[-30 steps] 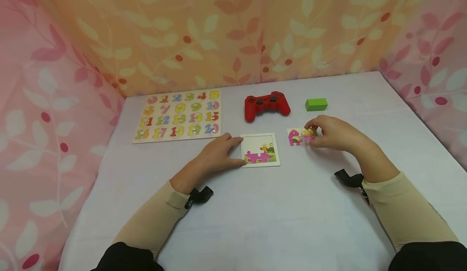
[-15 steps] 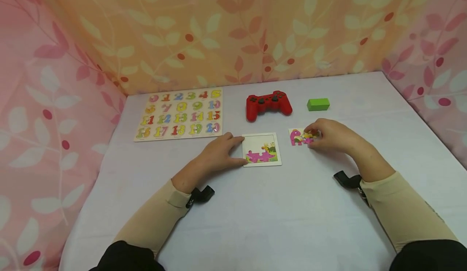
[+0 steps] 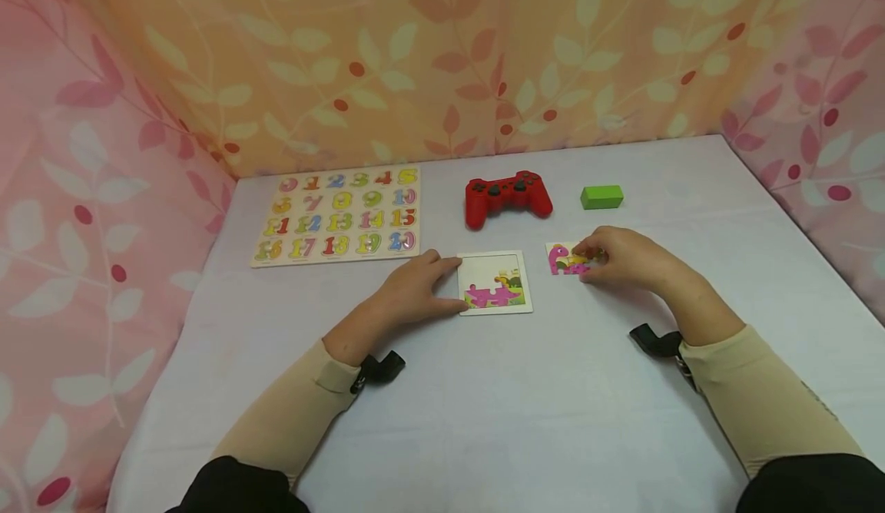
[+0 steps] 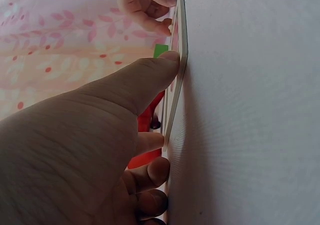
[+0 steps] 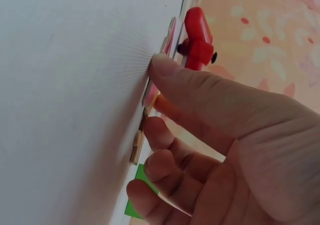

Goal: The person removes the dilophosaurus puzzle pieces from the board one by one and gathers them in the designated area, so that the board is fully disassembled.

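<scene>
My left hand holds the left side of a small white puzzle tray, thumb on its edge near the lower corner and a finger at the upper corner. Pink dinosaur jigsaw pieces fill the tray's lower part; its upper left is bare white. To the right, my right hand pinches a pink-and-yellow jigsaw piece, partly covered by the fingers. It lies against a piece with a pink dinosaur head. In the right wrist view, the thumb touches the pieces' near edge, low over the table.
A red game controller lies behind the tray, with a green block to its right. At the back left is a number puzzle board. Patterned curtains enclose the white table at the back and sides.
My right hand has shifted slightly left, and the gap between the loose jigsaw pieces has narrowed. The left hand stays on the tray.
</scene>
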{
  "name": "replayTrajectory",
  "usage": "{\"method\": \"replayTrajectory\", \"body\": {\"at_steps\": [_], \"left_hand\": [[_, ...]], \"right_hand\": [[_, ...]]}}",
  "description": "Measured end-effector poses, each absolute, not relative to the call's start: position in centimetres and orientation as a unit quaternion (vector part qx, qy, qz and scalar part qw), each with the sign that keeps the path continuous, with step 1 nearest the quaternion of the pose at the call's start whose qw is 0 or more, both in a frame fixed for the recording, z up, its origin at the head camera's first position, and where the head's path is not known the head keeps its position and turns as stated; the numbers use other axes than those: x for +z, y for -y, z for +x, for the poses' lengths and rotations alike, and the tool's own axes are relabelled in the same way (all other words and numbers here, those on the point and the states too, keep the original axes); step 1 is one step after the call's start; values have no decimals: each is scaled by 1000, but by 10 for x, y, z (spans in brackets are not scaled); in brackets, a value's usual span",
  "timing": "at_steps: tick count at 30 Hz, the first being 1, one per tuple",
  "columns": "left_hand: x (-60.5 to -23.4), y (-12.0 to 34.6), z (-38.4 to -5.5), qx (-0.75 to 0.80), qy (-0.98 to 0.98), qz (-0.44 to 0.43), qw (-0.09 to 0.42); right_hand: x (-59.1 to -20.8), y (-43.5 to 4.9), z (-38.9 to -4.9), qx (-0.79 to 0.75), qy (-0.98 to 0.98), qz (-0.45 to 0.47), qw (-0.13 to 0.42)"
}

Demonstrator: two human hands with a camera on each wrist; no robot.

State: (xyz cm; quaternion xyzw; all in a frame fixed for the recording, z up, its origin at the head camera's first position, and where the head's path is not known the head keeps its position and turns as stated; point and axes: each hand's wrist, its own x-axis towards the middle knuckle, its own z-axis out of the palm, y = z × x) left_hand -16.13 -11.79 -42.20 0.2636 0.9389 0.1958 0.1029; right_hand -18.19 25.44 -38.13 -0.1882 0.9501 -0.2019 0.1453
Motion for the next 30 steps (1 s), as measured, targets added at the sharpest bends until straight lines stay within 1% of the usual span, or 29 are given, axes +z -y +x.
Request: {"method": "replayTrajectory", "body": {"at_steps": [7,11,16,19,23,30], "left_hand": [[-419,118,-162,196,-938,265,104],[-419,118,-161,195,-938,268,103],[-420,117,-160,197,-938,263,110],[-420,117,-160,197,-938,262,113],[-422,117,-159,197,-938,262,116],[-423,119,-161,198,-939,260,109]], "right_hand": [[-382,-252,-184,-189,-955,-164,162],[-383,-254,-185,-177,-956,-167,162],[-382,-261,-186,-215,-950,-155,164],[-376,-269,-185,-236,-948,-138,164],[-358,-280,-182,-237,-952,-136,139],[-317,-288,-169,-250,-957,-126,78]]}}
